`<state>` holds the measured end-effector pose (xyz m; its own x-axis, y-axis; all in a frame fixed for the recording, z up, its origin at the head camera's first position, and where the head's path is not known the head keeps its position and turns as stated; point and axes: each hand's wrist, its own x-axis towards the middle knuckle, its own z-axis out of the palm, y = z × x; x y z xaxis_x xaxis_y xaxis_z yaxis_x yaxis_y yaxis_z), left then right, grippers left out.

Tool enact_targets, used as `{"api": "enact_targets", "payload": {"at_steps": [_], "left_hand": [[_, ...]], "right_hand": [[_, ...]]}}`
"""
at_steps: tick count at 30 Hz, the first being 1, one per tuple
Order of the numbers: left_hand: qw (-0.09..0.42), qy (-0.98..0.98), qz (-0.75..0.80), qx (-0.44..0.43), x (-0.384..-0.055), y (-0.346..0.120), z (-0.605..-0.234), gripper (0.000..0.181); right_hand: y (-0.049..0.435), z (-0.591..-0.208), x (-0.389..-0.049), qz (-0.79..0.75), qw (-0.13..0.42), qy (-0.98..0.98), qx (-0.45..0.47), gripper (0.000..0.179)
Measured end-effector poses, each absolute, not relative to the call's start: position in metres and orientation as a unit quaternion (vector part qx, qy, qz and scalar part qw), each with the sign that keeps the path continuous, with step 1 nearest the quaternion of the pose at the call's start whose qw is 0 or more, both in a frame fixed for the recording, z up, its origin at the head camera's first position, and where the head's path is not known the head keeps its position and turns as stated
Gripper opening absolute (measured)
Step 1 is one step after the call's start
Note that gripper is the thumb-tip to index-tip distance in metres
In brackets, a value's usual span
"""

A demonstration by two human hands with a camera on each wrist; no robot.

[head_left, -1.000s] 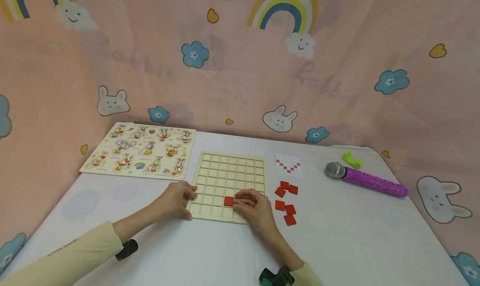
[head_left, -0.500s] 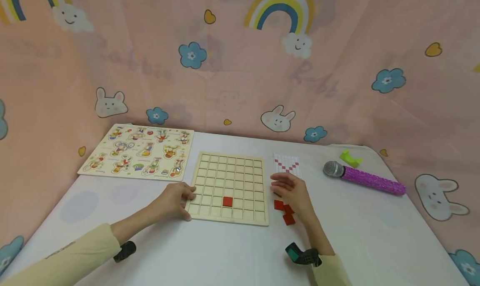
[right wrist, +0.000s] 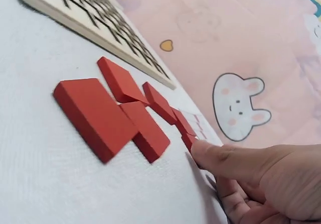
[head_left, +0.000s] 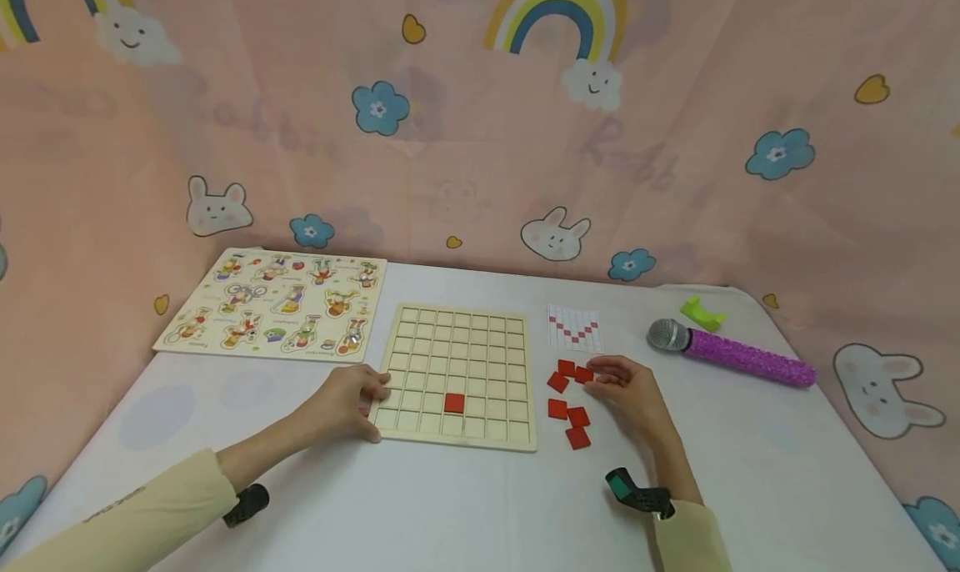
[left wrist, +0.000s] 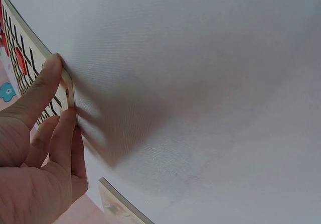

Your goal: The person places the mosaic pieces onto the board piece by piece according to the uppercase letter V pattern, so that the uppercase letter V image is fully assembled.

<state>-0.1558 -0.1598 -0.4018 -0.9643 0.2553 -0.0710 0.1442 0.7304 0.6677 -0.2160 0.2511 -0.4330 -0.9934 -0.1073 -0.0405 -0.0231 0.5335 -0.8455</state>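
A pale wooden grid board (head_left: 427, 347) lies at the middle of the table with one red square tile (head_left: 453, 403) in a cell of its second row from the front. My left hand (head_left: 347, 403) grips the board's near left corner, its thumb along the front edge and fingers at the left side. To the right of the board lie several loose red tiles (head_left: 557, 408) in two small clusters. My right hand (head_left: 633, 395) pinches the rightmost tile of the far cluster, the thumb overlapping that red tile (right wrist: 188, 140) in the right wrist view.
A small pattern card (head_left: 574, 328) with a red V of squares lies behind the tiles. A purple glittery microphone (head_left: 735, 355) and a green curved piece (head_left: 703, 314) are at the right. An animal puzzle board (head_left: 273, 305) lies at the back left.
My right hand has left the red tile in the board and moved right to the loose tiles, closing on the far cluster's right tile. The left hand keeps its hold on the board.
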Motion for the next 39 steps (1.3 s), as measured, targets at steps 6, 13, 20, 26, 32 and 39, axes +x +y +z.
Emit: {"api": "enact_targets", "payload": {"at_steps": [6, 13, 20, 26, 32, 39], "left_hand": [[0.072, 0.925, 0.354, 0.116, -0.157, -0.162, -0.404, 0.054], [0.069, 0.926, 0.351, 0.123, -0.157, -0.163, -0.407, 0.054], [0.066, 0.923, 0.357, 0.128, -0.157, -0.164, -0.406, 0.053], [0.067, 0.923, 0.361, 0.118, -0.157, -0.162, -0.407, 0.054], [0.069, 0.925, 0.357, 0.111, -0.155, -0.161, -0.406, 0.055], [0.072, 0.925, 0.357, 0.110, -0.155, -0.160, -0.405, 0.055]], "right_hand": [[0.247, -0.432, -0.216, -0.458, 0.028, 0.888, -0.020, 0.034], [0.251, -0.424, -0.213, -0.478, 0.043, 0.877, -0.004, 0.037], [0.238, -0.410, -0.211, -0.501, 0.030, 0.865, -0.009, 0.039], [0.214, -0.403, -0.206, -0.519, 0.035, 0.854, 0.001, 0.038], [0.193, -0.400, -0.201, -0.526, 0.036, 0.849, -0.002, 0.035], [0.174, -0.401, -0.196, -0.556, 0.020, 0.831, -0.010, 0.032]]}}
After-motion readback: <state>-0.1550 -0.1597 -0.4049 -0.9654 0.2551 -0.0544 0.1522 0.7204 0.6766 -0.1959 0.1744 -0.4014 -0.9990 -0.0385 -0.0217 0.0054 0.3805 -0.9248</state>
